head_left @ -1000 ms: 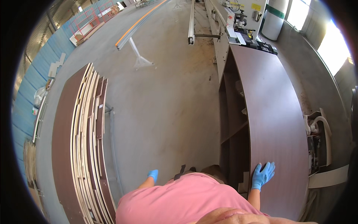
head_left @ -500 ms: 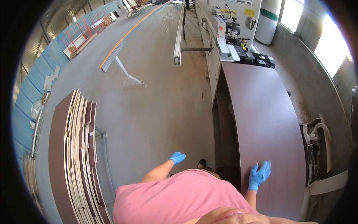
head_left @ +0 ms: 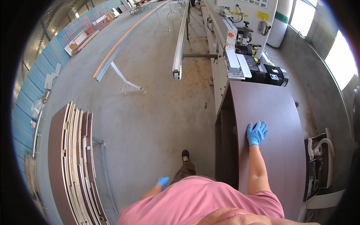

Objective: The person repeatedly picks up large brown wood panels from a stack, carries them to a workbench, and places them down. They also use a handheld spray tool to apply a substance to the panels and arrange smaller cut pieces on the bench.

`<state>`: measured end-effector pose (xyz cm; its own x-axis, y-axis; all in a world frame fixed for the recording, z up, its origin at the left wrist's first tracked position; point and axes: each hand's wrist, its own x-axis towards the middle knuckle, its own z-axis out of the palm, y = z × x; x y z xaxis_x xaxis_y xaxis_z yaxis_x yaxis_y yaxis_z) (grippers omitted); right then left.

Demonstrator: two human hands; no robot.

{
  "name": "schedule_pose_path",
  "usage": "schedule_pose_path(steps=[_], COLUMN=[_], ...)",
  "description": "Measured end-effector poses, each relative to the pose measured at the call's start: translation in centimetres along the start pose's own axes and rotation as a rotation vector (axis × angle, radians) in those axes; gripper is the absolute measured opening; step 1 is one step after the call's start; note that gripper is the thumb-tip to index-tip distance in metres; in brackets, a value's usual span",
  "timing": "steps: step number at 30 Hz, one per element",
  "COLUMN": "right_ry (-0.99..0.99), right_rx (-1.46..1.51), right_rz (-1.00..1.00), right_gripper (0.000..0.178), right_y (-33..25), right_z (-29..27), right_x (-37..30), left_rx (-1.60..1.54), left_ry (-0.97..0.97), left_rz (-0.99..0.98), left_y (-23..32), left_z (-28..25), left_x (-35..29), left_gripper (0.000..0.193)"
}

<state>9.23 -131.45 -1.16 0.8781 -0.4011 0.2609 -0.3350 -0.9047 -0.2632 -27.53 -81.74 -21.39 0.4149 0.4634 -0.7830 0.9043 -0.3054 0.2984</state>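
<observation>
Fingers (head_left: 258,126) of the gloved right hand (head_left: 256,135) lie slightly apart, flat on the brown cabinet (head_left: 275,161) at the right of the frame, probably for balance or to steady it. Lower centre, the left hand (head_left: 162,182) is too blurred to tell its fingers. Boards (head_left: 57,157), lower left, seem stacked for easy reach.
</observation>
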Motion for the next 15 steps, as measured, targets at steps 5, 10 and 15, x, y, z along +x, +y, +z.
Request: schedule_pose_path(steps=[5, 10, 15], right_ry=[0.041, 0.095, 0.114], right_rx=[-0.033, -0.079, -0.022], right_rz=[-0.046, -0.041, -0.061], right_gripper=[0.058, 0.052, 0.043], right_y=[-0.4, 0.4, -0.9], right_z=[1.5, 1.0, 1.4], right_x=[0.1, 0.4, 0.8], left_rx=[0.095, -0.066, -0.036], left_ry=[-0.120, -0.198, 0.094], left_rz=[-0.115, 0.022, 0.387], left_y=[-2.0, 11.7, 26.8], left_z=[-3.1, -6.5, -10.9], left_x=[6.9, 13.3, 22.8], left_gripper=[0.044, 0.051, 0.040])
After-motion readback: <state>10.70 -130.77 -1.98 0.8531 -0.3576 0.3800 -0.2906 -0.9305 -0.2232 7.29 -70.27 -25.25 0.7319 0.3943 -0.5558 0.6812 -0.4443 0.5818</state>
